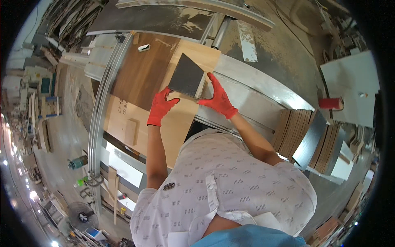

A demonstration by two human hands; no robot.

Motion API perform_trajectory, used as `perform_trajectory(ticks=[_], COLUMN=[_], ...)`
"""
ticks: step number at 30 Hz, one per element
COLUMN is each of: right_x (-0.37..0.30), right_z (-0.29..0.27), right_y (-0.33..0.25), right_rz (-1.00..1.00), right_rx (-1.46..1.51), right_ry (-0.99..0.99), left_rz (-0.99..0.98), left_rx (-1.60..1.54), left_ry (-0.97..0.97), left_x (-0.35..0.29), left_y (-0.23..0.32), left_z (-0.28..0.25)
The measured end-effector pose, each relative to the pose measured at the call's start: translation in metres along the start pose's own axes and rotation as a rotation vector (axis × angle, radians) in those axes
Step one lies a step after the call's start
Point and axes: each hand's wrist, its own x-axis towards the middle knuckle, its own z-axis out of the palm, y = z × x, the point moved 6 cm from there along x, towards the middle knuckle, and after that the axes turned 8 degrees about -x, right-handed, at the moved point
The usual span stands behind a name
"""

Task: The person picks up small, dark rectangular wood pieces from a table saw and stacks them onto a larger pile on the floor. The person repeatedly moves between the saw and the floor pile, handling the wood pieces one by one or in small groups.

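Workshop surface (251, 82): dark panel (185, 76) between curved left hand (161, 108), right hand (220, 99) (whether gripping, cannot tell). Likely positioning; next move needs even hold.

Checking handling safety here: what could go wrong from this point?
1. The dark board might twist or slip: the left hand is just at its lower-left corner, the right hand by its right edge.
2. The small wood block lying on the pale board could get knocked by the left forearm.
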Motion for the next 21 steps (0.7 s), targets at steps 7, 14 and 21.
perform_trajectory(ticks=[7,14,21], right_x=[-0.005,-0.006,-0.007], right_z=[0.008,0.015,0.021], right_y=[0.015,0.019,0.025], right_rz=[-0.031,-0.073,-0.040], right_rx=[-0.067,-0.094,-0.041], right_ry=[-0.001,0.090,0.148], left_rz=[-0.123,0.002,-0.004], left_rx=[0.097,0.034,0.063], left_ry=[-0.063,0.032,0.093], left_x=[0.007,0.004,0.008], left_y=[0.023,0.023,0.013], left_z=[0.013,0.011,0.014])
